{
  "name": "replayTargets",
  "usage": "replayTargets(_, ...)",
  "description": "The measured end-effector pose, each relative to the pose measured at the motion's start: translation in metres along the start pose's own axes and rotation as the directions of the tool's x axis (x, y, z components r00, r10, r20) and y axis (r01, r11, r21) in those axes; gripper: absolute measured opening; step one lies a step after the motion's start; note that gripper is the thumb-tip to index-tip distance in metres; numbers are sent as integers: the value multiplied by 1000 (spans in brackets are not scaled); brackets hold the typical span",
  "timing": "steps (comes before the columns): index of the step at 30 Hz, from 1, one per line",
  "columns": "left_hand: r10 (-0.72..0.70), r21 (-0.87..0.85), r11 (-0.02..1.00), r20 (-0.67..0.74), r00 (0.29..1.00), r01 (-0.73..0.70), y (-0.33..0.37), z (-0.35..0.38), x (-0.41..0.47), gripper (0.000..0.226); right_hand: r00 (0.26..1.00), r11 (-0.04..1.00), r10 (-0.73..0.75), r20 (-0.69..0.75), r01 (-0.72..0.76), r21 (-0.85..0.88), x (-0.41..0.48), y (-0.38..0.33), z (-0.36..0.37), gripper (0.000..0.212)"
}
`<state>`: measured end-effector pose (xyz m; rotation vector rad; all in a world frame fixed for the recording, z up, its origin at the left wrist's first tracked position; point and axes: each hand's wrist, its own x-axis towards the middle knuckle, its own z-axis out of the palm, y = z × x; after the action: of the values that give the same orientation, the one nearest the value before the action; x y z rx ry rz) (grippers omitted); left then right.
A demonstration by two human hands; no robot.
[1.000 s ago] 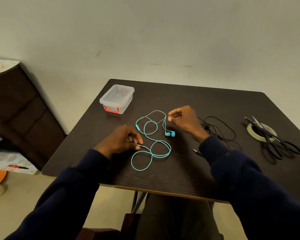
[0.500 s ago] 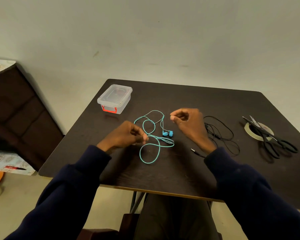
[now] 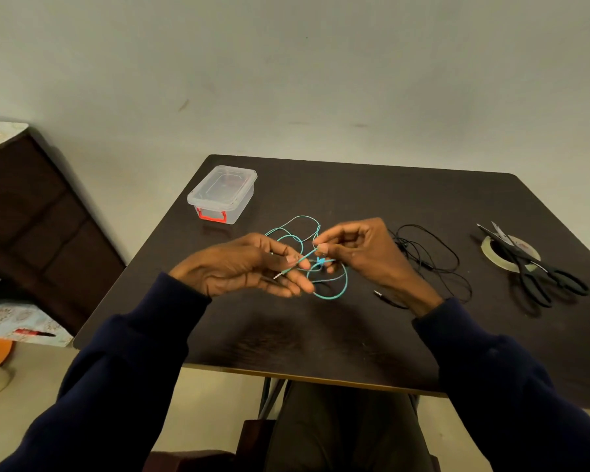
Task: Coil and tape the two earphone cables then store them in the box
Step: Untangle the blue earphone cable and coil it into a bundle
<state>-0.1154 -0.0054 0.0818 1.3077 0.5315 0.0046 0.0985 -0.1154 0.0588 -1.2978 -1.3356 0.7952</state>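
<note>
The teal earphone cable [image 3: 334, 296] is lifted partly off the dark table [image 3: 355, 335] near its middle, between both hands, with its far loops lying on the surface and one loop hanging toward the near side. The left hand [image 3: 249, 267] pinches the cable close to its plug end between thumb and forefinger, the metal tip poking out toward the near left. The right hand [image 3: 361, 253] pinches a stretch just to the right, its other fingers loosely curled. The cable looks very light, thin and limp, so it will likely sag and spring out of any coil unless each turn is pinned; holding near the plug and feeding the slack through the other hand seems the sound grip, and pulling on the earbuds could strain the joints. The black earphone cable [image 3: 429, 264] lies in a loose heap just right of the right hand. The lidded clear box [image 3: 223, 194] sits at the far left, and a tape roll [image 3: 494, 257] with scissors [image 3: 539, 277] across it lies at the far right.
</note>
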Motion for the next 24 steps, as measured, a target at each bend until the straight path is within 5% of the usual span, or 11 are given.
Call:
replayTargets(4, 70, -254, 967, 135, 988, -34, 0, 17, 3, 29, 991, 977, -136, 2, 134, -163, 1, -2, 3, 16)
replayTargets(11, 291, -499, 849, 163, 943, -176, 6, 36, 3, 37, 932, 890, -354, -76, 310, -335, -7, 5, 7, 22)
replayTargets(16, 324, -591, 785, 130, 937, -189, 5, 38, 12, 31, 773, 647, -610, -178, 356, -674, -10, 15, 12, 26)
replayTargets(19, 351, -576, 791, 151, 924, -207, 1, 40, 16, 26, 770, 700, -605, -204, 392, -597, -9, 13, 14, 30)
replayTargets(24, 439, -488, 798, 68, 896, -354, 2, 48, 15, 29, 925, 934, -350, -144, 333, -133, -10, 2, 19, 12)
